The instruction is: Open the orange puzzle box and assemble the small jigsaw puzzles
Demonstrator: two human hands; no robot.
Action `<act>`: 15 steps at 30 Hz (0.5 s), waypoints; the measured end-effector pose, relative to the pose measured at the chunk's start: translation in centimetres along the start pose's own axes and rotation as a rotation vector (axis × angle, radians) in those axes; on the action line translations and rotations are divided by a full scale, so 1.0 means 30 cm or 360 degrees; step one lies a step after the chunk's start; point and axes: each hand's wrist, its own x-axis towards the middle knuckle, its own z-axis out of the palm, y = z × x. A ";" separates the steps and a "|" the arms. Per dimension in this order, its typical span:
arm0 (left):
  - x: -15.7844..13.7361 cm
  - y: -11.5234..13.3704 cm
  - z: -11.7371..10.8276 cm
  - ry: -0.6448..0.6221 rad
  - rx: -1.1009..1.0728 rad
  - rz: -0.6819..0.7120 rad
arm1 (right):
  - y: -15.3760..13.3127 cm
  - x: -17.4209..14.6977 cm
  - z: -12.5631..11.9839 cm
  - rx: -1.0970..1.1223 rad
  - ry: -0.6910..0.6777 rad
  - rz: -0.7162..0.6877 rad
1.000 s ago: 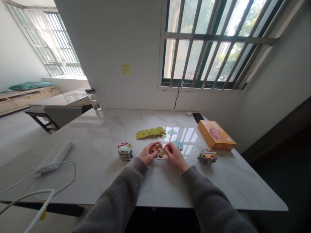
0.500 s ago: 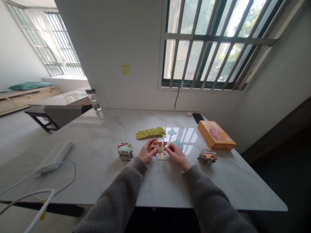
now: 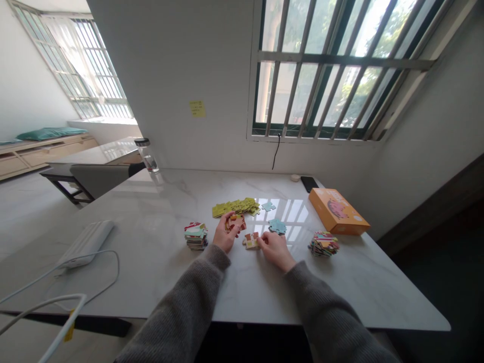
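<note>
My left hand (image 3: 226, 234) is closed around reddish-brown and yellow puzzle pieces (image 3: 236, 222), held just in front of the olive-green row of pieces. Lower and to the right, a brown, cream and yellow puzzle piece (image 3: 251, 241) is at table level; whether others lie under it I cannot tell. The fingertips of my right hand (image 3: 276, 247) are pinched together at its right edge. Close behind that hand is a small pile of light blue puzzle pieces (image 3: 277, 226).
Overlapping olive-green pieces (image 3: 236, 206) and a single light blue piece (image 3: 268, 206) lie farther back. Stacks of pieces stand at left (image 3: 195, 237) and right (image 3: 324, 244). An orange box (image 3: 338, 212), a phone (image 3: 309, 183), a bottle (image 3: 148, 155) and a white corded device (image 3: 86, 244) surround them.
My left hand has drawn away to the left with its pieces. The brown, cream and yellow piece that was raised between my hands is now lower, over the one on the table, beside my right fingertips.
</note>
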 end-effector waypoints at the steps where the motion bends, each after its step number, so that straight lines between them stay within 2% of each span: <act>1: 0.000 -0.001 0.001 -0.0005 -0.0003 -0.0005 | -0.001 -0.005 0.001 -0.0063 0.0012 -0.0014; 5: 0.001 -0.001 0.002 -0.0063 -0.0005 -0.0031 | 0.000 -0.015 -0.007 -0.0355 0.0052 -0.0085; 7: -0.001 0.005 0.002 -0.0110 -0.0006 -0.0050 | -0.005 -0.015 -0.018 -0.0345 0.0096 -0.0125; 9: -0.007 0.012 0.004 -0.0186 -0.0008 -0.0052 | -0.014 -0.012 -0.031 -0.0148 0.0152 -0.0188; 11: -0.015 0.018 0.008 -0.0325 -0.0038 -0.0041 | -0.026 -0.010 -0.040 0.0196 0.0173 -0.0273; 15: -0.034 0.013 0.020 -0.0636 -0.0168 -0.0070 | -0.039 -0.009 -0.029 0.0798 0.0091 -0.0436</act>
